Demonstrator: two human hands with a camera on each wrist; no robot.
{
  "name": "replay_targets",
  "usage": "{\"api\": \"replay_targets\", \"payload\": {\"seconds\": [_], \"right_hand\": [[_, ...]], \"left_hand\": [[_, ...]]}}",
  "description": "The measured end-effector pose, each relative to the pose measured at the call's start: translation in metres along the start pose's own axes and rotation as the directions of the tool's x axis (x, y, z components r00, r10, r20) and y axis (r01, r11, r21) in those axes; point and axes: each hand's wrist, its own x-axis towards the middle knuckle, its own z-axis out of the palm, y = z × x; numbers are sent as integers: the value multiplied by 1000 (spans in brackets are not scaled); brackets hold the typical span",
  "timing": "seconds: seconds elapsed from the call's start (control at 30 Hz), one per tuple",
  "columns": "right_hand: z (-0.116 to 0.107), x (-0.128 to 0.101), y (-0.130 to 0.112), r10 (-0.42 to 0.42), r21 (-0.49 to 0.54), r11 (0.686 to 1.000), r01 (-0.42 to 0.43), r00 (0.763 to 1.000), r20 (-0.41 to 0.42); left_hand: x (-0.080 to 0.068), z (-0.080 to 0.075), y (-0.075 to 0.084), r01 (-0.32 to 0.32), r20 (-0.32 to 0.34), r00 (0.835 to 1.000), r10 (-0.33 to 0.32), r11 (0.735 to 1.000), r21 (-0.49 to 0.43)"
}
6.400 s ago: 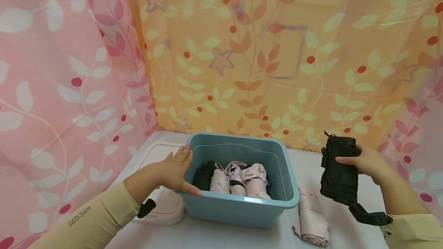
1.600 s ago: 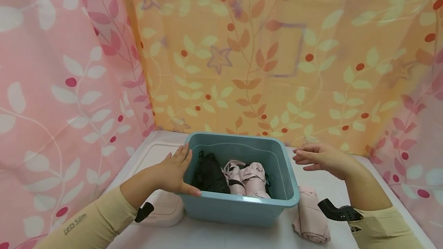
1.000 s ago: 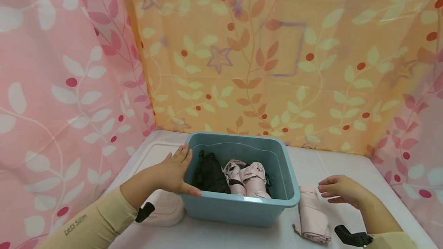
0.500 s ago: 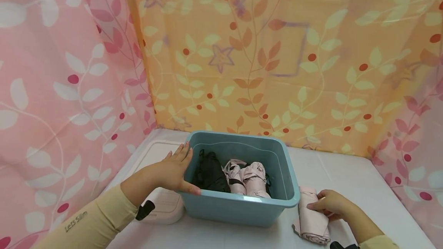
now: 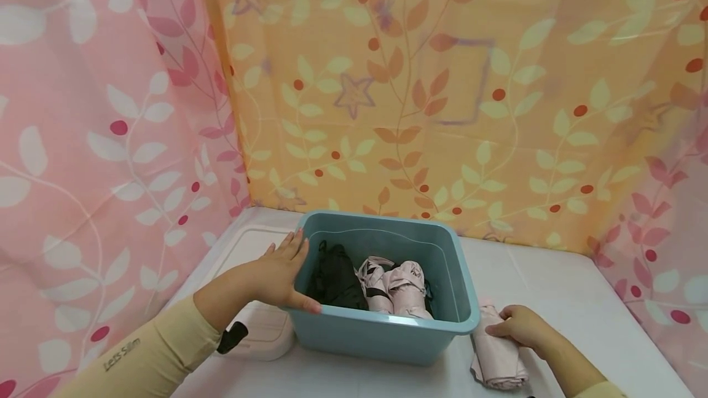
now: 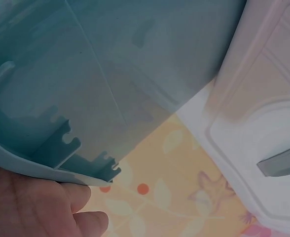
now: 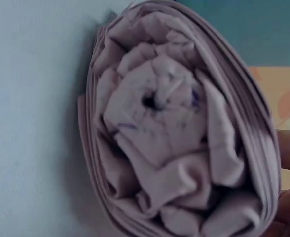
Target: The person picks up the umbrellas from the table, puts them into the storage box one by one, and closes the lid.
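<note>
White tabletop [image 5: 558, 281] fills the lower half of the head view, w/ pink leaf-print curtain [image 5: 99, 140] at 9 o'clock and orange leaf-print curtain [image 5: 442, 91] at 12. Rectangular teal plastic bin [image 5: 450, 281] sits centre; white plastic lid w/ grey latch [image 5: 265, 330] lies flat under its 9 o'clock side, also seen in left wrist view [image 6: 263, 143].

Inside bin: folded black compact umbrella [image 5: 334, 275] toward 9 o'clock, two folded pale-pink compact umbrellas [image 5: 395, 284] just beside it toward 3, touching each other.

Left hand [image 5: 279, 275], in a beige sleeve, rests on the bin's 9 o'clock wall: fingers straight along the rim, thumb on the front corner. Not curled round anything; the wrist cam shows fingertips [image 6: 46, 207] under the rim.

Right hand [image 5: 517, 324] at approx. 4 o'clock from bin, fingers curled over a folded pale-pink compact umbrella on the table [image 5: 495, 355], gripping its far end. That umbrella lies on the tabletop just beside the bin's 3 o'clock wall; the right wrist cam shows its rolled end [image 7: 174, 128] close up.
</note>
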Motion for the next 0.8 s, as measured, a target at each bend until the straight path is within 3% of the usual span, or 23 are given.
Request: {"api": "replay_targets", "payload": {"seconds": [0.2,0.47,0.8], "right_hand": [[-7,0,-4,-59,-68,996,57,998,-32],[-34,-5,-16,-160,-138,980,141,978,-137],[-75,-26,-60,-259,-84,966,245,910,-325]], "left_hand": [[-1,-1,1,-3,5,1000,3,1000,3],[0,-1,1,2,-1,1000,-2,1000,9],[-1,-2,2,3,0,1000,-3,1000,11]]}}
